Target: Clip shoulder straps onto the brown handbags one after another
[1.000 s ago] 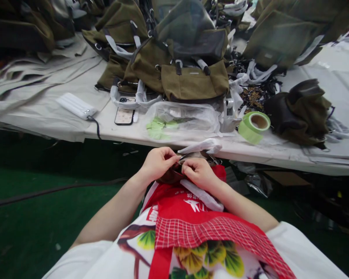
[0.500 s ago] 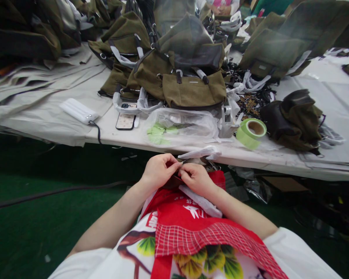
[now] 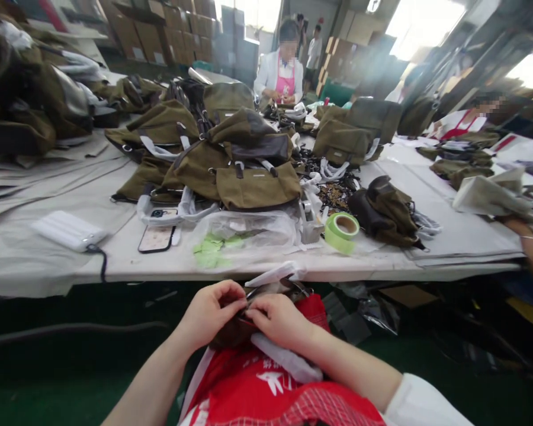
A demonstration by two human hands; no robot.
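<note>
Dark strap piece (image 3: 235,331) crosswise between left hand (image 3: 211,313) and right hand (image 3: 279,319)

Daylight blows out the windows (image 3: 420,21) top right, hazy glare over the far bags. Surface (image 3: 35,260) evenly lit, floor (image 3: 48,367) underneath deep in shadow. Wide-angle bending at the edges, right side smeared, background soft. Hands reasonably sharp.

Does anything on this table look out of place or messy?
The phone lies near the table's front edge, partly under a white strap. The green tape roll rests tipped on its side. Both hands pinch a small dark piece.
</note>
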